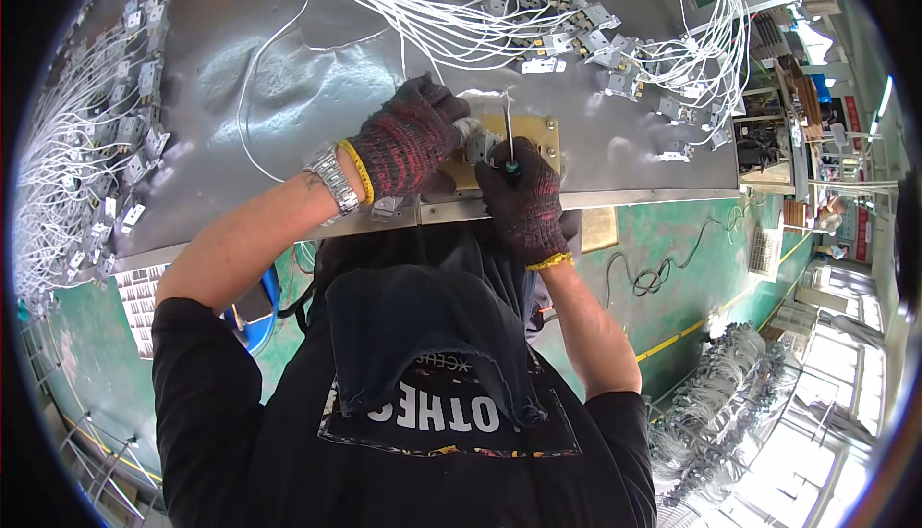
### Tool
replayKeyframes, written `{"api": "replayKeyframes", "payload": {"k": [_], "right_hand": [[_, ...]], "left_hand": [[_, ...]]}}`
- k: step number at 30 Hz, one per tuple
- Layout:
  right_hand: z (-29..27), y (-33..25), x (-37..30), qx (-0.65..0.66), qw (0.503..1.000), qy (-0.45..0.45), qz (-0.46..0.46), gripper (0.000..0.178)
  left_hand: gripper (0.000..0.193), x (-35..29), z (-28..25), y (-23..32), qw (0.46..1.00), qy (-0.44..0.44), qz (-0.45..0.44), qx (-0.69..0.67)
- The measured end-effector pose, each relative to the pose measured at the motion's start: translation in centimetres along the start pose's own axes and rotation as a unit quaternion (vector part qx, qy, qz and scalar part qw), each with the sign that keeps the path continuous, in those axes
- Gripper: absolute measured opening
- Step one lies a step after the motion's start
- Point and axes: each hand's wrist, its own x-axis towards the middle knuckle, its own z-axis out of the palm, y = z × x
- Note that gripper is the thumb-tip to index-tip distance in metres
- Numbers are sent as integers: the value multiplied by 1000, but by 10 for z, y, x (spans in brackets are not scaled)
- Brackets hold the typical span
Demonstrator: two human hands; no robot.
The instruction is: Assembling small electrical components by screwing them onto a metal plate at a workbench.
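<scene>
My left hand (411, 136), in a dark red-and-black knit glove with a yellow cuff, is closed at the left side of a brass-coloured plate (549, 155). Thin white wires run into its fingers from the far side; their ends are hidden. My right hand (523, 199), gloved alike, grips a screwdriver (510, 134) with a dark green handle, its thin shaft pointing away from me over the plate. Between the two hands a small grey metal part (479, 147) sits on the plate, partly covered by the fingers.
Metal parts with white wires (451, 21) lie heaped at the far side of the metal-topped table (317, 76). Another wired pile (106, 134) covers its left end. A loose part (386, 208) rests by the near edge. Black cable (653, 278) coils on the green floor.
</scene>
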Motion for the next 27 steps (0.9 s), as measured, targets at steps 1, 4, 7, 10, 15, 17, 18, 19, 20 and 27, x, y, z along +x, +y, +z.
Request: {"api": "replayKeyframes", "payload": {"k": [1,4,7,10,15,17,18,19,20,27], "right_hand": [[-2,-1,1,-38,999,-4,-9,18],[-5,-3,4,-92,995,-7,-40,18],[-2,-7,6,-129,989,-8,-78,18],[1,-18,5,-163,982,-25,-95,19],[-6,-16,5,-171,978,-36,-111,22],[-14,-19,5,-120,987,-85,-63,28],[-19,-19,4,-120,987,-84,-63,28],[-24,-18,1,-103,989,-78,-71,31],[-31,-16,-2,-87,991,-71,-78,35],[-77,-20,-32,-88,991,-71,-72,36]], "left_hand": [[68,-1,2,0,1000,0,0,0],[66,4,-3,3,999,3,-1,33],[59,14,0,3,996,-72,-47,7],[49,18,24,-7,995,81,-18,-51],[50,31,10,6,995,-14,-38,-94],[48,34,9,11,996,-15,-31,-77],[46,34,10,12,998,-17,-26,-60],[46,32,11,13,998,-16,-25,-60],[46,30,13,14,998,-36,-51,-22],[41,27,21,7,995,44,-20,-86]]}}
